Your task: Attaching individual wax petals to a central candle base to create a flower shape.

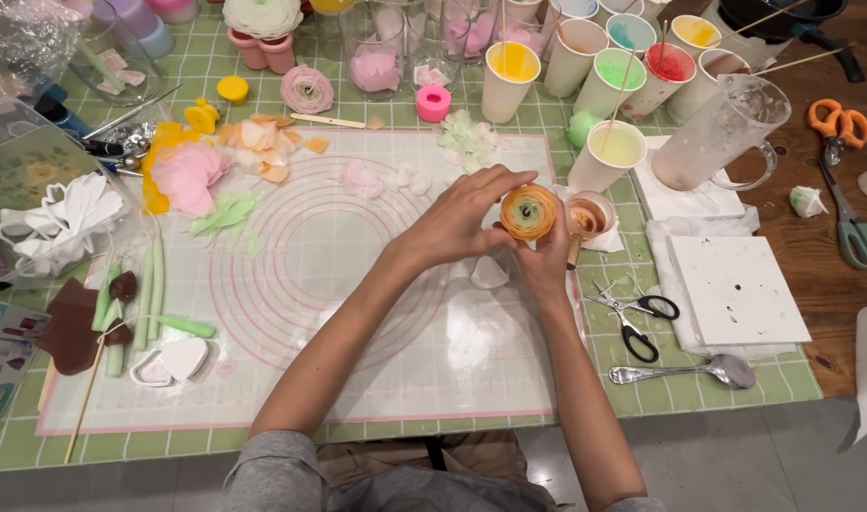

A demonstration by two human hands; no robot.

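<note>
Two bare hands meet on one round orange-and-yellow layered flower (528, 210), held just above the far right part of the translucent white silicone mat with pink concentric rings (291, 313). Left hand (457, 218) cups the flower from its left side, fingers curled together over the petals, thumb toward the top. Right hand (545, 258) supports it from beneath and behind, fingers closed around the base (fingertips mostly hidden by the flower).

Just right of the flower stands a small paper cup with brownish-orange contents (588, 217), next to a white paper cup of pale yellow-green liquid with a wooden stick (616, 152). Near the right wrist lies a small white petal-shaped piece (489, 273). Further right, on the green checked table cover (784, 379): small black-handled scissors (633, 318), a metal spoon (699, 370) and a square white tile (737, 289) on paper towels.

Left of the mat: a pink flower with yellow petals (185, 175), green stems (154, 294), white heart-shaped cutters (173, 362).
</note>
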